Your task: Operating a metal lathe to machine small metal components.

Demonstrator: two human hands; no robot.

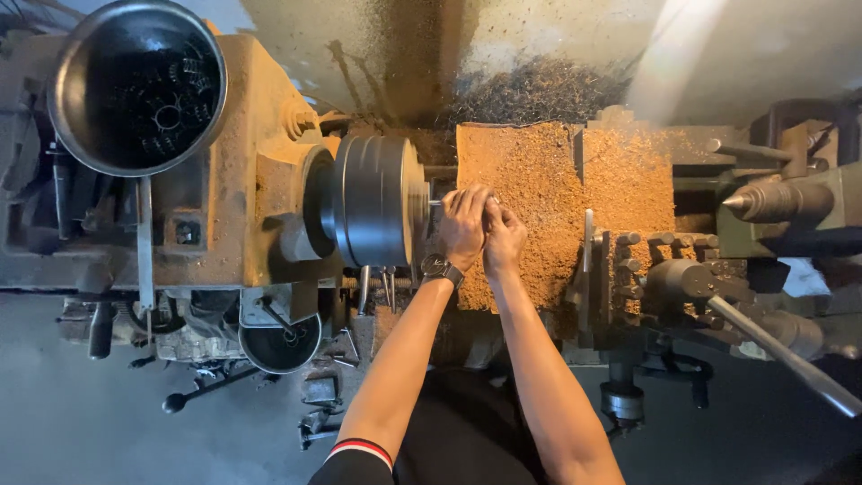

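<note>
Head view. Left hand and right hand are pressed together just right of the lathe chuck, fingers curled around a thin metal workpiece that pokes out of the chuck face; the part is mostly hidden under the fingers. Left hand is clamped on it; for the right I cannot tell whether it grips the part or the left hand. A wristwatch sits on the left wrist. Beyond the right hand lies a bed of orange chips. Farther right stands the tool post, then the tailstock centre. Well left of the left hand, a round metal bowl rests on the headstock.
</note>
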